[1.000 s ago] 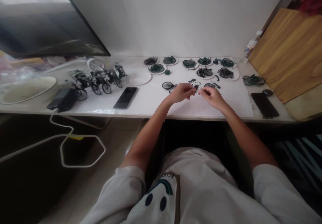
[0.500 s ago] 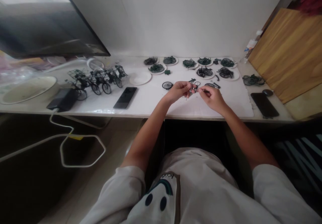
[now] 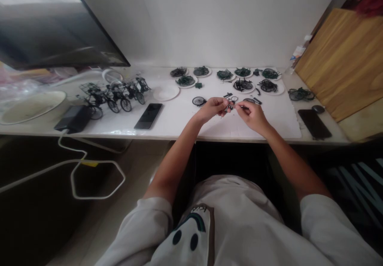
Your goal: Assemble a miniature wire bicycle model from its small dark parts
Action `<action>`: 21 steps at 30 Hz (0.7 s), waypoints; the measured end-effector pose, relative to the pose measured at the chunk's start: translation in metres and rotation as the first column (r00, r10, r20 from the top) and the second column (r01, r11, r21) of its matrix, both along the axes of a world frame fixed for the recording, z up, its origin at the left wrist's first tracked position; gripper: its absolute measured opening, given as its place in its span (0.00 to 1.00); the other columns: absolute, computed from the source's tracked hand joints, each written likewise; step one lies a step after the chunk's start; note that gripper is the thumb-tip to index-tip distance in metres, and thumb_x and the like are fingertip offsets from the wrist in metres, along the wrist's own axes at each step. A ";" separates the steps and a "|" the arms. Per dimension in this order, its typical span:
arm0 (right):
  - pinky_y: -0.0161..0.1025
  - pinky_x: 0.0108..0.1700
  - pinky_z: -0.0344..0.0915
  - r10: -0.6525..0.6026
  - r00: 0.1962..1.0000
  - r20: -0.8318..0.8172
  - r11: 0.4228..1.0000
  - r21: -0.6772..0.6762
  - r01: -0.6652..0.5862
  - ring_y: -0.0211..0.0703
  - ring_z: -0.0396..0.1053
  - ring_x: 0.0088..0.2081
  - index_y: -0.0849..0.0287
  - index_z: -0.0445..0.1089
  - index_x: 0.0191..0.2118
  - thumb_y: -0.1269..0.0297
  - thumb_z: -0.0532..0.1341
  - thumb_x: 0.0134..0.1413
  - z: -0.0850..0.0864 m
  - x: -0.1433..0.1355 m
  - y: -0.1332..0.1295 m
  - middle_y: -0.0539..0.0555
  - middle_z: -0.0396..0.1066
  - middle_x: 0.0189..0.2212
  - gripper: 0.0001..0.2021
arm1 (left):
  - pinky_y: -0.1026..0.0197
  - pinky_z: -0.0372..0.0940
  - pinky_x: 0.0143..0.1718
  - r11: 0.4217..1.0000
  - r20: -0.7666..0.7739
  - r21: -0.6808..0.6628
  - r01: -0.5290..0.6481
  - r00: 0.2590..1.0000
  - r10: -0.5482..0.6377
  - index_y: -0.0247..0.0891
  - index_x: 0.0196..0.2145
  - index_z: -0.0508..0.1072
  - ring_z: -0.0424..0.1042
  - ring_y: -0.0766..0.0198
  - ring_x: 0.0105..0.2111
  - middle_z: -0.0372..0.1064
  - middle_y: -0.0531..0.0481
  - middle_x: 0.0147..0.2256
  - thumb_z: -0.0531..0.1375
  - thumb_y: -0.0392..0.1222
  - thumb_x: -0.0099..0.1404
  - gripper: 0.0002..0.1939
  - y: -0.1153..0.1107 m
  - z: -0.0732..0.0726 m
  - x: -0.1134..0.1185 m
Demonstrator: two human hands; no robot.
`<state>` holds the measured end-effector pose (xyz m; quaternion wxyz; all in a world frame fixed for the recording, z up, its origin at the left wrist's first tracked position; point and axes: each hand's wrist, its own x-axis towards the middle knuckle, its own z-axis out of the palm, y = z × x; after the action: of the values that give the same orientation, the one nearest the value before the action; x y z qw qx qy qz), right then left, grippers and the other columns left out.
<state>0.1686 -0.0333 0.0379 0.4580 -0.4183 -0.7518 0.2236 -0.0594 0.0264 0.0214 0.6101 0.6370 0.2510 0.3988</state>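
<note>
Over the white sheet on the long white table, the person's two bare hands nearly meet. The left hand is mostly closed, thumb and forefinger pinching a small, thin metallic part, with the other fingers curled beneath. The right hand has its thumb and forefinger drawn together at the part's other side; I cannot tell whether they grip it too. The part sits between the two sets of fingertips, too small to make out its shape.

Just beyond the left hand lies a black spoked miniature wheel. Small black pieces and a thin dark ring lie behind the fingertips, and a second spoked wheel is partly hidden by the right hand. Farther back, round white plates carry heaps of dark green and black bicycle parts, with a small green block near them.

To the person's left stand several black miniature bicycles, close to a dark flat smartphone and a round white plate. At the right end, a black phone lies beside a dark rounded mouse.
</note>
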 end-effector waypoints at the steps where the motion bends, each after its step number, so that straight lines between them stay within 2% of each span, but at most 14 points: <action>1: 0.40 0.37 0.70 0.003 1.000 0.000 1.000 0.002 -0.003 0.43 0.73 0.32 0.58 0.80 0.44 0.46 0.63 0.70 0.000 0.000 0.000 0.57 0.81 0.38 0.19 | 0.67 0.59 0.25 1.000 0.002 0.001 0.003 1.000 -0.003 0.32 0.39 0.81 0.67 0.74 0.22 0.77 0.46 0.33 0.73 0.67 0.64 0.30 0.000 0.000 0.000; 6: 0.39 0.35 0.68 -0.006 1.000 0.024 1.000 0.019 0.005 0.42 0.71 0.30 0.58 0.80 0.43 0.48 0.62 0.70 0.001 -0.001 0.000 0.56 0.81 0.37 0.18 | 0.67 0.60 0.25 1.000 -0.004 0.000 0.004 1.000 -0.004 0.33 0.36 0.78 0.67 0.74 0.23 0.78 0.45 0.35 0.73 0.67 0.65 0.29 0.000 -0.001 -0.001; 14: 0.39 0.32 0.61 -0.034 0.997 0.075 0.999 0.022 0.032 0.39 0.63 0.26 0.58 0.80 0.43 0.46 0.62 0.71 0.001 0.000 -0.001 0.54 0.78 0.32 0.20 | 0.67 0.60 0.25 0.999 0.005 -0.012 0.039 0.999 -0.039 0.33 0.40 0.79 0.67 0.74 0.23 0.76 0.47 0.33 0.72 0.66 0.66 0.28 0.002 -0.003 -0.002; 21: 0.40 0.35 0.63 -0.032 0.992 0.124 0.996 0.081 0.022 0.42 0.67 0.28 0.58 0.80 0.44 0.46 0.60 0.74 -0.003 0.001 0.001 0.55 0.79 0.33 0.20 | 0.67 0.61 0.26 1.000 -0.028 -0.016 0.021 0.999 -0.022 0.33 0.38 0.77 0.67 0.73 0.23 0.76 0.46 0.33 0.72 0.66 0.66 0.29 0.001 -0.002 -0.003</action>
<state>0.1697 -0.0319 0.0349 0.4293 -0.4232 -0.7816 0.1605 -0.0626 0.0275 0.0194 0.6159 0.6403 0.2557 0.3813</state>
